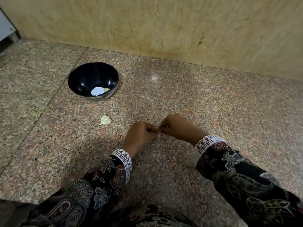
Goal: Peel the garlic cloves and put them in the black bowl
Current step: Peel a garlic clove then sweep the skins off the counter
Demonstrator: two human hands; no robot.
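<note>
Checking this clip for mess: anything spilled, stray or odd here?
Little stands out. One pale garlic piece lies loose on the stone floor, apart from the black bowl. Dark spots mark the wall.

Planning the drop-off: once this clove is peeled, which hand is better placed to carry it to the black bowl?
Probably the left hand: the black bowl sits ahead on its side, so the right hand would have to cross over.

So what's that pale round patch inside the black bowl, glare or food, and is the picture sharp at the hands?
Head view: the pale patch in the black bowl looks like a light reflection, with a garlic clove beside it; left hand and right hand are slightly soft, so what they pinch is barely visible; wide-angle bending shows at the edges.
</note>
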